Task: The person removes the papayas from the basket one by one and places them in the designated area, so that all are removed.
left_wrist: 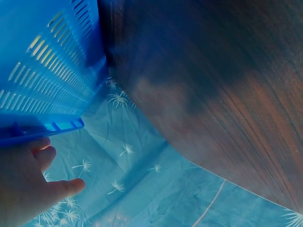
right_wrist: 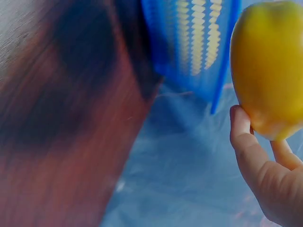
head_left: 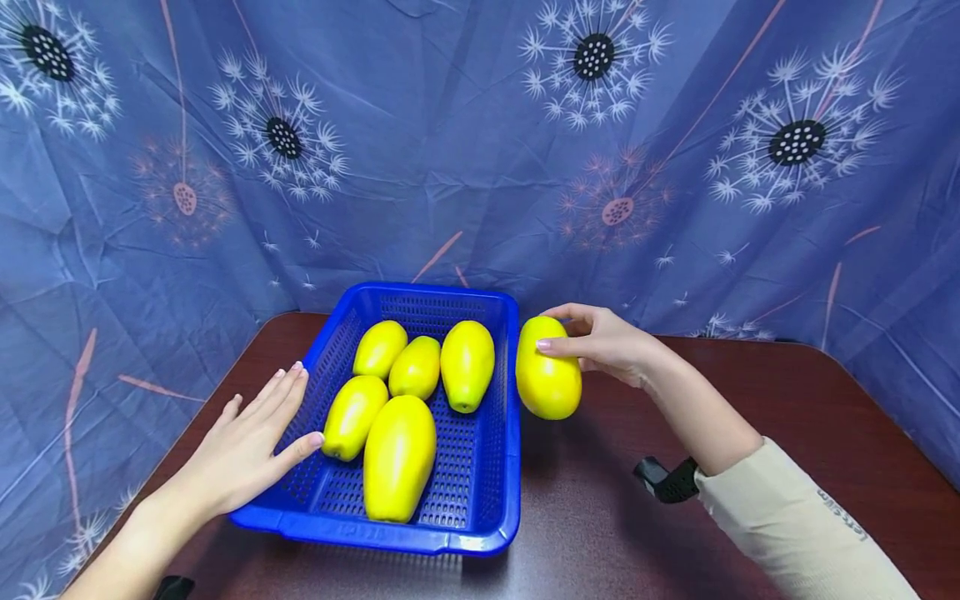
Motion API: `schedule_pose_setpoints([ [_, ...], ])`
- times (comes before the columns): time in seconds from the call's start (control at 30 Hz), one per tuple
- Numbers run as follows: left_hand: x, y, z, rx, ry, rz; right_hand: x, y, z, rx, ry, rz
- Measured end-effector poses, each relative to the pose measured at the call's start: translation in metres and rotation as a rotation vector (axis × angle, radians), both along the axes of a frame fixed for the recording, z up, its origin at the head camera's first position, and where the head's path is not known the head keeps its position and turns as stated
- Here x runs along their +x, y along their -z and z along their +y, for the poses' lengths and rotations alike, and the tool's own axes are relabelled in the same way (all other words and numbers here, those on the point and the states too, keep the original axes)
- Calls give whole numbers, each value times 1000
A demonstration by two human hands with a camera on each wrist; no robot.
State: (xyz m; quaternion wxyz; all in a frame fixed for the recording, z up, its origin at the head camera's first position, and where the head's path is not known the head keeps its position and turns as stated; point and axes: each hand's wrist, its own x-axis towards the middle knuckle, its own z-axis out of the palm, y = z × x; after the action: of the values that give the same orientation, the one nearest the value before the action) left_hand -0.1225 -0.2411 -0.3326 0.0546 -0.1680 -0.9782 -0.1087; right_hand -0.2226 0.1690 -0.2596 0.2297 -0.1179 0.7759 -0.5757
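Note:
My right hand (head_left: 611,340) grips a yellow papaya (head_left: 549,371), thumb on its near face. The fruit is up beside the right wall of a blue plastic basket (head_left: 512,467), over the table. In the right wrist view the same papaya (right_wrist: 270,66) shows close up, fingers (right_wrist: 248,146) at its lower end. Several more yellow papayas (head_left: 400,458) of different sizes lie inside the basket. At the basket's left rim my left hand (head_left: 251,446) lies with fingers extended. The left wrist view has that hand (left_wrist: 28,182) by the rim, partly cut off by the frame.
The basket stands on a dark red-brown wooden table (head_left: 585,533). Blue cloth (head_left: 450,167) with dandelion prints hangs behind and at the sides. A black strap-like piece (head_left: 667,482) shows at the right wrist, by a beige sleeve (head_left: 795,517).

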Motion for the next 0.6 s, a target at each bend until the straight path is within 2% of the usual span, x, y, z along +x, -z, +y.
schedule_pose_setpoints([
  [0.27, 2, 0, -2, -16, -13, -10, -12, 27, 36, 47, 120, -66],
  [0.6, 1, 1, -3, 27, -15, -30, -37, 84, 55, -13, 259, -111],
])
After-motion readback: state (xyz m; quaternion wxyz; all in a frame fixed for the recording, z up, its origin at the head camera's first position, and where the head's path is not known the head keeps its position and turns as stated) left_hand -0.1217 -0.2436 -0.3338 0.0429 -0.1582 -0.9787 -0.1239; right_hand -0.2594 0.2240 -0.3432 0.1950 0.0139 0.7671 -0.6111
